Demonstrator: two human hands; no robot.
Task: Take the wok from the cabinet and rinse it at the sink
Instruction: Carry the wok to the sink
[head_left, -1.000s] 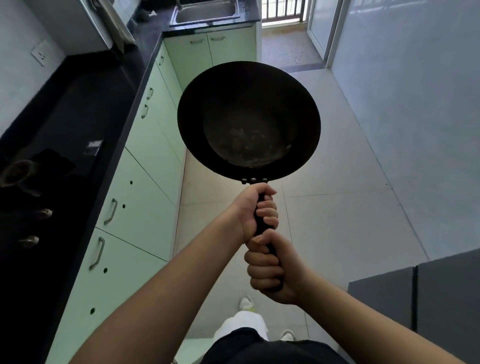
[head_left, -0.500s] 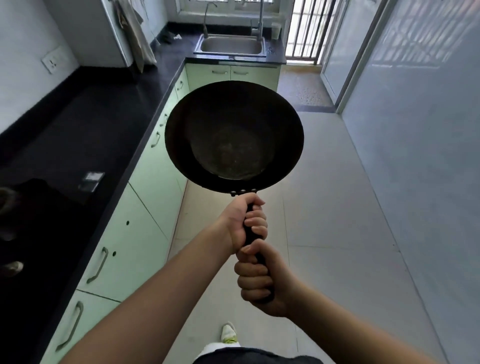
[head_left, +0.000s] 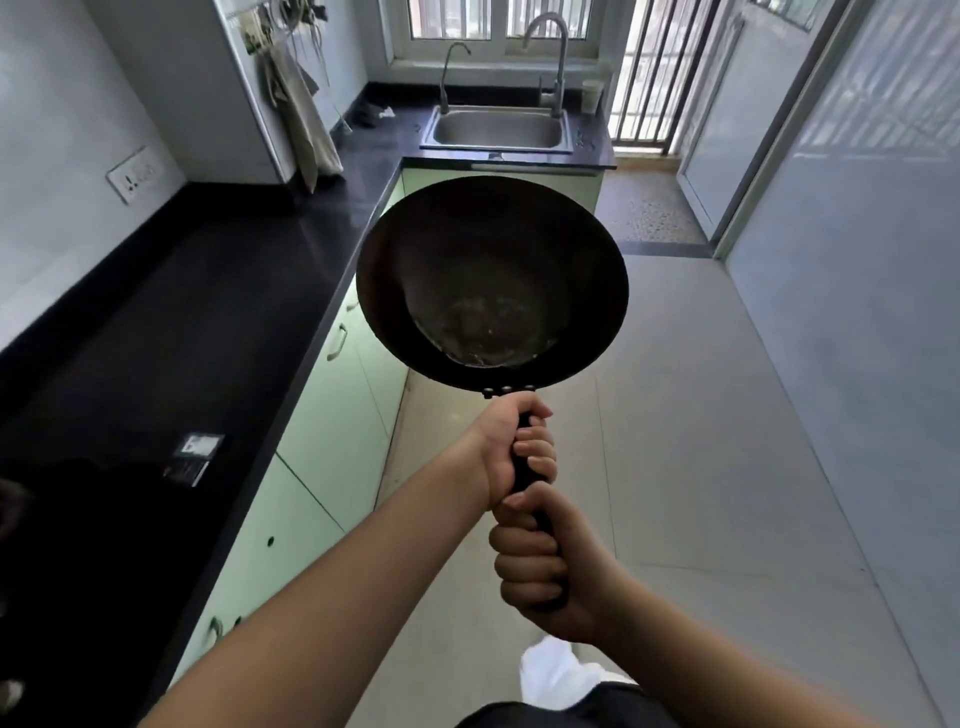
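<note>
A dark round wok (head_left: 491, 283) with a worn, shiny bottom is held out in front of me above the floor. Both hands grip its black handle: my left hand (head_left: 511, 449) nearer the bowl, my right hand (head_left: 540, 564) just behind it at the handle's end. The steel sink (head_left: 497, 130) lies far ahead at the end of the kitchen, under a window. Two taps stand at its back, a tall one (head_left: 556, 62) on the right and a thinner one (head_left: 448, 73) on the left. The light green cabinets (head_left: 332, 415) run along my left, doors shut.
A long black countertop (head_left: 197, 312) runs along the left to the sink. A cloth (head_left: 301, 119) hangs from a white unit at the far left. A white cup (head_left: 592, 96) stands right of the sink. Pale floor tiles (head_left: 701, 441) stretch ahead, with a white wall on the right.
The sink has come further into view and closer as I move along the kitchen. The wok stays held out in front in both hands.
</note>
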